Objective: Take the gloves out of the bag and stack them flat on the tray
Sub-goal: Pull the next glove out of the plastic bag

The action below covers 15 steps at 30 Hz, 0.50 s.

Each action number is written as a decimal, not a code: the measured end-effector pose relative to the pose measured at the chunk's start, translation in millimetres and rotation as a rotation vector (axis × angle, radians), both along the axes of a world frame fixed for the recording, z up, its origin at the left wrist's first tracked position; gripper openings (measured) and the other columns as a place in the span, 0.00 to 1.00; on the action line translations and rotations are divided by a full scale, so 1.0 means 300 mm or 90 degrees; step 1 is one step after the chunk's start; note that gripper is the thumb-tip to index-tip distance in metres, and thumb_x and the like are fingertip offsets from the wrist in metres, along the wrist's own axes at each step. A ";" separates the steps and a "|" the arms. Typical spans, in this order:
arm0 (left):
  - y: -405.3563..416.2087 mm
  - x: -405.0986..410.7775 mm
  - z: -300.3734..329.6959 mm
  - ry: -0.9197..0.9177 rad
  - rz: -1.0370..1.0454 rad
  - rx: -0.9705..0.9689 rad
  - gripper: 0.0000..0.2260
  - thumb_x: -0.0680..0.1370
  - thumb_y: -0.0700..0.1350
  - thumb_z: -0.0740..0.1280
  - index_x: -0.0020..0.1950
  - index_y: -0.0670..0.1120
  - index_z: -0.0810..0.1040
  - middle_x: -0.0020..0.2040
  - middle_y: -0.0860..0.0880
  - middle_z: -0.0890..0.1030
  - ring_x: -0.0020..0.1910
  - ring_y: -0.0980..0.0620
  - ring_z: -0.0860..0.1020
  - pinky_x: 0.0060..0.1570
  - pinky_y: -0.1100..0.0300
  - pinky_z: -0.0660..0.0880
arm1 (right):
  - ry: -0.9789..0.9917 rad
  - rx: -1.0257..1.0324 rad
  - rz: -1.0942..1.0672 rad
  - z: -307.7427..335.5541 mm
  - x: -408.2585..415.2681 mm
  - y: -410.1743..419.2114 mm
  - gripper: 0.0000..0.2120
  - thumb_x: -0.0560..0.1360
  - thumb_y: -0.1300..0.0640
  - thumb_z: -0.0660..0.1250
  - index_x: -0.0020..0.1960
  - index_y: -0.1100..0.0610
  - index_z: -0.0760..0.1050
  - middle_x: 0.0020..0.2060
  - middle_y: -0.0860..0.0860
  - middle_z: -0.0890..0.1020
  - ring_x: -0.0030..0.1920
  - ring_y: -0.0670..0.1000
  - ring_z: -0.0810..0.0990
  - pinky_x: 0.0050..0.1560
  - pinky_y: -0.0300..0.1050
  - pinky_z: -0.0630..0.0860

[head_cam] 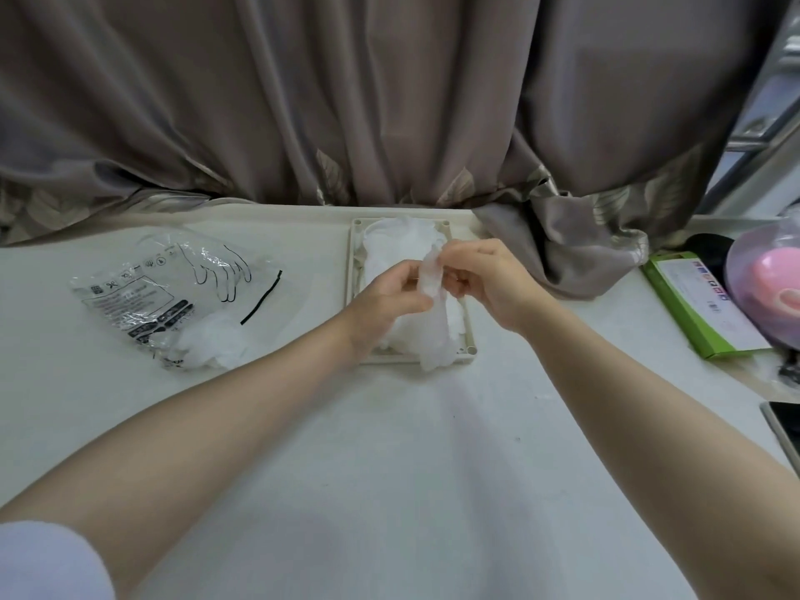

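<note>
A cream tray (pixel 356 236) sits at the back middle of the white table, holding a pile of translucent white gloves (pixel 391 242). Above it, my left hand (pixel 389 292) and my right hand (pixel 489 279) both pinch the top of one thin glove (pixel 435 322), which hangs down crumpled past the tray's near edge. A clear printed plastic bag (pixel 173 288) lies flat to the left, with more white gloves (pixel 212 335) spilling from its near end.
A brown curtain (pixel 389 101) hangs along the back edge and bunches on the table at right. Further right are a green box (pixel 701 309), a pink object in a clear bag (pixel 770 283), and a dark device (pixel 785 430) at the table's edge.
</note>
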<state>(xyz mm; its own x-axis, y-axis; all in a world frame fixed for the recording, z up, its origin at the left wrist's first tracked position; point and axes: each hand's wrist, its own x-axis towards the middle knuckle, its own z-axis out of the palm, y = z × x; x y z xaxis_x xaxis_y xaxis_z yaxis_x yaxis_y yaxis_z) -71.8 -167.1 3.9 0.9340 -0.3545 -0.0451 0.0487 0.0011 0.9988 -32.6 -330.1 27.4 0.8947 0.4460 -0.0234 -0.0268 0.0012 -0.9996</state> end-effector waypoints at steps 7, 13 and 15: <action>-0.029 0.013 -0.001 0.020 0.029 0.021 0.11 0.78 0.37 0.65 0.59 0.47 0.75 0.49 0.53 0.80 0.48 0.58 0.79 0.48 0.64 0.74 | -0.275 -0.335 0.038 0.019 0.001 -0.011 0.19 0.62 0.62 0.58 0.45 0.49 0.82 0.37 0.46 0.73 0.35 0.40 0.70 0.40 0.34 0.67; 0.013 0.043 0.033 0.167 -0.041 -0.061 0.15 0.82 0.42 0.52 0.60 0.43 0.76 0.50 0.46 0.81 0.50 0.50 0.80 0.47 0.60 0.78 | -0.317 -0.423 0.055 0.006 0.027 -0.010 0.03 0.71 0.56 0.71 0.42 0.53 0.77 0.66 0.50 0.69 0.68 0.52 0.65 0.64 0.42 0.61; 0.039 0.056 0.038 0.213 -0.053 -0.073 0.17 0.81 0.42 0.49 0.59 0.42 0.76 0.49 0.45 0.81 0.47 0.50 0.80 0.43 0.60 0.78 | -0.236 -0.393 0.060 0.007 0.038 -0.012 0.09 0.73 0.57 0.71 0.36 0.51 0.74 0.64 0.45 0.71 0.67 0.47 0.68 0.64 0.41 0.63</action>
